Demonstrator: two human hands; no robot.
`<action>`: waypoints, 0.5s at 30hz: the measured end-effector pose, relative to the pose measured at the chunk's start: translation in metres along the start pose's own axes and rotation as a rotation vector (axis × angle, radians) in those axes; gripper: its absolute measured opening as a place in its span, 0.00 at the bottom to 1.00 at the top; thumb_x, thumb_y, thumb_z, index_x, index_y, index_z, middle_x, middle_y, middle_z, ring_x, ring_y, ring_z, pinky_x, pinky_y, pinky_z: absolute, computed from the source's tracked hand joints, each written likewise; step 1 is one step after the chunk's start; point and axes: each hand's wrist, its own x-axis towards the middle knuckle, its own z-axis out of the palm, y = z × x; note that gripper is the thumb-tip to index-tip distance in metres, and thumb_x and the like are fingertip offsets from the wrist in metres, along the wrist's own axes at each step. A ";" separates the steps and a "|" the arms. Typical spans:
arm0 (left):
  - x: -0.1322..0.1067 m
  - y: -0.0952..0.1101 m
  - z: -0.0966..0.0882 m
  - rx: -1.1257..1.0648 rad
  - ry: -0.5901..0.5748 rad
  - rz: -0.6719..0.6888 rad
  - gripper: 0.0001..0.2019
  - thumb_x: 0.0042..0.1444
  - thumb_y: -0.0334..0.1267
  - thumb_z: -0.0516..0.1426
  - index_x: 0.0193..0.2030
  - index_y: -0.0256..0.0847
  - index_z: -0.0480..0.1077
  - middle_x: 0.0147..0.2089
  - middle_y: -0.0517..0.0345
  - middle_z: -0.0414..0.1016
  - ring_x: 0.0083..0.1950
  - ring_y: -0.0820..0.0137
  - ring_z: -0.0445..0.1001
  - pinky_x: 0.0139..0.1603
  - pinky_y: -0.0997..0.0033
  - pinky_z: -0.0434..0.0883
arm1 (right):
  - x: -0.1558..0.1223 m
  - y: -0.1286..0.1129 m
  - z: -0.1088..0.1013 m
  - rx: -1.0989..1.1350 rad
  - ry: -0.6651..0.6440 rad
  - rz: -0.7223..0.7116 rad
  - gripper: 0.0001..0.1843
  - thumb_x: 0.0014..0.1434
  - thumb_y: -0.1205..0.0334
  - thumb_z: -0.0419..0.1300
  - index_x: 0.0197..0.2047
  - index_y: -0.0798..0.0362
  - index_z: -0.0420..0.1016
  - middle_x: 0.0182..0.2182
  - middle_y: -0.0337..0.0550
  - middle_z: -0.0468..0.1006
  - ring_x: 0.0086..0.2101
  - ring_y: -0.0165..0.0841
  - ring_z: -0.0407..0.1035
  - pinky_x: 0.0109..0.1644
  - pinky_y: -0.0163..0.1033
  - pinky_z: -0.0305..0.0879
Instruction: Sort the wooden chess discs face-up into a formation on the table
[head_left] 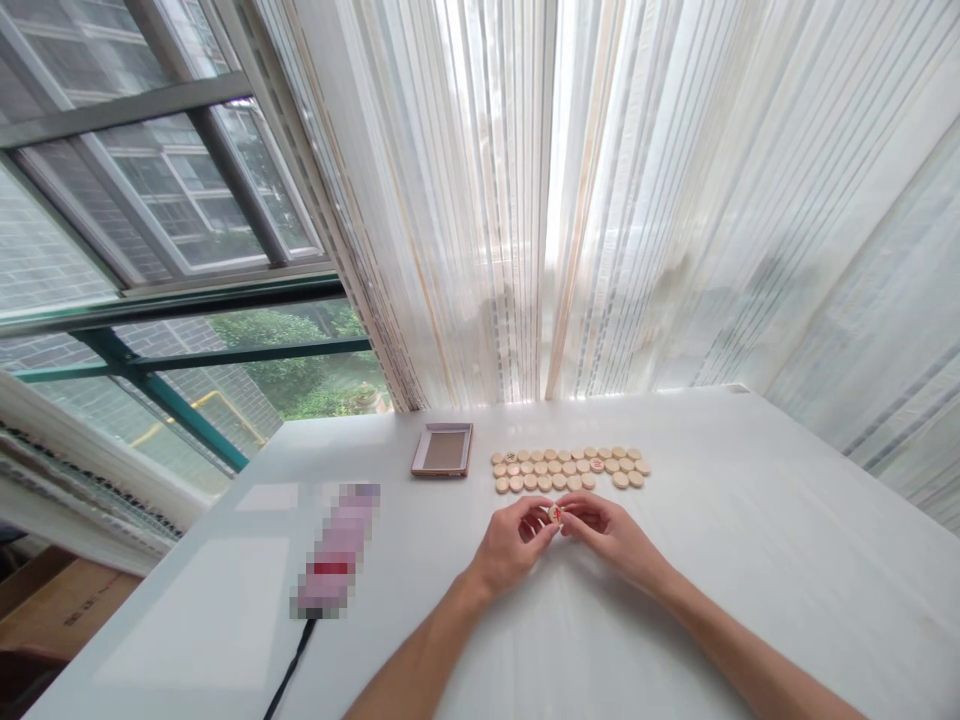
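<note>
Between the fingertips of my left hand (511, 545) and my right hand (616, 535) is a round wooden xiangqi piece (556, 513) with a red character facing me. Both hands are closed in a pinch, one from each side, just above the white table. Right beyond them lie several more pale wooden xiangqi pieces (553, 467) in three rows. Most show a blank face. One piece (596, 465) shows a red character, and another (511, 457) near the left end a dark one. A gap breaks the nearest row towards its right side.
A shallow open box (442, 450) stands left of the rows. A pixelated pinkish object (337, 550) with a black cord (291, 665) lies on the white table (787, 560) at left. Sheer striped curtains (600, 200) hang at the far edge; a window (187, 190) is at left.
</note>
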 end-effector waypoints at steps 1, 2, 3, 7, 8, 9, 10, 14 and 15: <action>0.000 0.000 0.000 0.001 -0.002 0.006 0.13 0.61 0.42 0.59 0.51 0.40 0.73 0.38 0.56 0.80 0.35 0.70 0.76 0.37 0.73 0.73 | 0.000 0.001 0.000 -0.005 0.005 -0.004 0.15 0.63 0.49 0.61 0.47 0.50 0.73 0.39 0.45 0.81 0.39 0.38 0.77 0.48 0.44 0.73; 0.000 0.001 0.000 0.004 -0.001 0.012 0.13 0.61 0.41 0.59 0.51 0.40 0.73 0.38 0.56 0.80 0.35 0.71 0.76 0.37 0.73 0.73 | 0.000 0.002 0.001 -0.010 0.010 -0.010 0.15 0.63 0.49 0.60 0.47 0.50 0.73 0.39 0.44 0.81 0.38 0.38 0.77 0.48 0.44 0.73; 0.000 0.001 0.000 0.008 0.001 0.018 0.13 0.61 0.41 0.59 0.51 0.40 0.73 0.38 0.56 0.79 0.35 0.71 0.76 0.37 0.73 0.73 | 0.000 0.003 0.001 -0.015 0.015 -0.018 0.15 0.63 0.49 0.60 0.46 0.50 0.72 0.38 0.44 0.81 0.38 0.38 0.77 0.47 0.44 0.73; 0.000 0.002 0.000 0.030 -0.014 0.047 0.12 0.62 0.40 0.58 0.50 0.41 0.73 0.41 0.55 0.79 0.36 0.71 0.76 0.36 0.74 0.72 | 0.001 0.005 0.003 -0.047 0.018 -0.041 0.14 0.62 0.49 0.61 0.42 0.50 0.72 0.37 0.43 0.80 0.38 0.38 0.76 0.45 0.41 0.73; 0.000 0.002 0.000 0.035 -0.021 0.054 0.12 0.62 0.39 0.58 0.50 0.41 0.73 0.41 0.55 0.80 0.36 0.71 0.76 0.36 0.74 0.72 | 0.001 0.005 0.003 -0.057 0.021 -0.039 0.14 0.62 0.49 0.62 0.41 0.50 0.72 0.36 0.43 0.80 0.38 0.37 0.76 0.44 0.41 0.73; -0.001 0.002 0.000 0.040 -0.027 0.061 0.12 0.62 0.39 0.58 0.50 0.41 0.73 0.41 0.55 0.80 0.36 0.71 0.75 0.36 0.74 0.72 | 0.001 0.006 0.004 -0.068 0.027 -0.034 0.14 0.61 0.49 0.62 0.41 0.50 0.72 0.36 0.43 0.80 0.38 0.37 0.76 0.44 0.40 0.72; -0.001 0.002 0.000 0.045 -0.030 0.067 0.12 0.62 0.39 0.58 0.50 0.41 0.73 0.41 0.55 0.80 0.35 0.72 0.75 0.36 0.74 0.72 | 0.001 0.006 0.004 -0.079 0.036 -0.026 0.14 0.61 0.49 0.62 0.40 0.51 0.72 0.35 0.42 0.80 0.37 0.37 0.76 0.43 0.40 0.72; -0.003 0.002 0.001 0.082 -0.037 0.088 0.12 0.60 0.36 0.58 0.50 0.41 0.72 0.41 0.56 0.80 0.35 0.72 0.75 0.36 0.74 0.72 | 0.001 0.007 0.006 -0.124 0.068 -0.005 0.14 0.61 0.48 0.62 0.37 0.50 0.71 0.31 0.40 0.80 0.33 0.35 0.75 0.39 0.38 0.70; -0.003 0.002 0.001 0.091 -0.037 0.090 0.11 0.60 0.36 0.58 0.50 0.41 0.72 0.40 0.56 0.80 0.35 0.72 0.75 0.36 0.74 0.71 | 0.001 0.008 0.006 -0.135 0.071 -0.005 0.14 0.62 0.48 0.62 0.37 0.50 0.71 0.30 0.40 0.80 0.33 0.34 0.74 0.38 0.37 0.70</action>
